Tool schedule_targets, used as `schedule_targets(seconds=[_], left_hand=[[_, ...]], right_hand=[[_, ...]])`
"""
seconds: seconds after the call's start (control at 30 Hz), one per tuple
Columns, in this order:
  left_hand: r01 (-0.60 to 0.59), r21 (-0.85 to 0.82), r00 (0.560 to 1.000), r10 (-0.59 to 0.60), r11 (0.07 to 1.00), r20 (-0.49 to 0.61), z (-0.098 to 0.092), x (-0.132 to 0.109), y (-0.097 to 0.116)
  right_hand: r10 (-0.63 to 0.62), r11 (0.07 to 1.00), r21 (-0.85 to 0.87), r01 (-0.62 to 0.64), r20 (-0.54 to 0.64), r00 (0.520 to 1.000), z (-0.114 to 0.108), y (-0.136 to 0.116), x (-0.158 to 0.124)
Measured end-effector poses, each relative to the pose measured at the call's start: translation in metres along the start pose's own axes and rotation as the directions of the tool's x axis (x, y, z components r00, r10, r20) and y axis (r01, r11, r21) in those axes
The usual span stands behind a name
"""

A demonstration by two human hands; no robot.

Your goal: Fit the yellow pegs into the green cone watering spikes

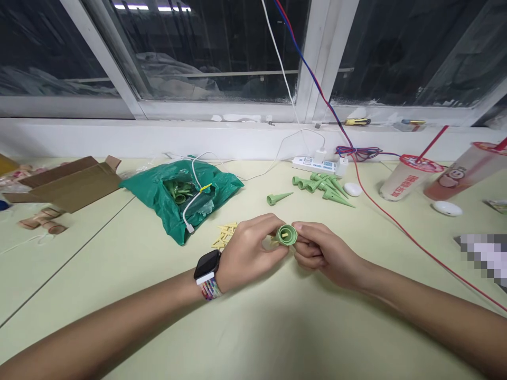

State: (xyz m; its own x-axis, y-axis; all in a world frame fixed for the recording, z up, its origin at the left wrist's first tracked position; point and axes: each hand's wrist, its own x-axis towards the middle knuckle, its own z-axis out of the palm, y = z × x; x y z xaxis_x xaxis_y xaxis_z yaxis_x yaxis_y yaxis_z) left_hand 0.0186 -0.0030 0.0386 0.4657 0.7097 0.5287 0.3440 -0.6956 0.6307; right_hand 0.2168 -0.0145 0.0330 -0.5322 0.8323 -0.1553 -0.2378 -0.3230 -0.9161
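- A pale green surface (253, 327) carries a green plastic bag (146, 190) and a heap of green plastic spikes (325, 187).
- The left grip (247, 253) and right grip (322, 253) are both closed on 1 green spike (287, 235), its wide end showing.
- A small yellow pin (284, 235) sits inside that end.

At the centre, the left-hand grip (247, 254) and right-hand grip (327, 250) hide most of the green plastic spike (286, 235), and the small yellow piece (284, 235) in its mouth is too small to tell. At 3 o'clock a pixelated blur (485, 258) masks something at the picture's edge, and at 2 o'clock a plastic cup (465, 171) is cut off.
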Motion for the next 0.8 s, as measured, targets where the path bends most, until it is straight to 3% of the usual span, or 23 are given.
schedule_targets(seconds=[0.07, 0.13, 0.23, 0.33, 0.53, 0.67, 0.8], left_hand=[[0.027, -0.003, 1.000, -0.027, 1.000, 0.012, -0.001, 0.002, 0.000], [0.166, -0.051, 0.986, -0.165, 0.985, 0.035, -0.001, 0.005, 0.000], [0.402, -0.185, 0.915, -0.382, 0.897, 0.132, -0.001, 0.011, 0.001], [0.507, -0.318, 0.860, -0.443, 0.802, 0.253, -0.003, 0.014, 0.005], [0.521, -0.340, 0.853, -0.460, 0.783, 0.246, -0.004, 0.015, 0.004], [0.535, -0.511, 0.845, -0.440, 0.673, 0.306, -0.002, 0.015, -0.006], [0.520, -0.542, 0.842, -0.502, 0.660, 0.195, -0.002, 0.016, -0.011]], right_hand=[[-0.009, 1.000, -0.009, 0.008, -0.014, 1.000, -0.001, 0.000, 0.001], [-0.043, 0.998, -0.043, 0.041, -0.033, 0.999, -0.002, 0.001, 0.002], [-0.116, 0.987, -0.112, 0.111, -0.039, 0.992, -0.006, 0.004, 0.005], [-0.172, 0.971, -0.176, 0.165, -0.022, 0.985, -0.008, 0.007, 0.007], [-0.132, 0.978, -0.168, 0.127, -0.017, 0.991, -0.010, 0.008, 0.009], [-0.132, 0.978, -0.167, 0.123, -0.041, 0.990, -0.013, 0.006, 0.010], [-0.233, 0.900, -0.401, 0.169, -0.116, 0.965, -0.016, 0.007, 0.009]])
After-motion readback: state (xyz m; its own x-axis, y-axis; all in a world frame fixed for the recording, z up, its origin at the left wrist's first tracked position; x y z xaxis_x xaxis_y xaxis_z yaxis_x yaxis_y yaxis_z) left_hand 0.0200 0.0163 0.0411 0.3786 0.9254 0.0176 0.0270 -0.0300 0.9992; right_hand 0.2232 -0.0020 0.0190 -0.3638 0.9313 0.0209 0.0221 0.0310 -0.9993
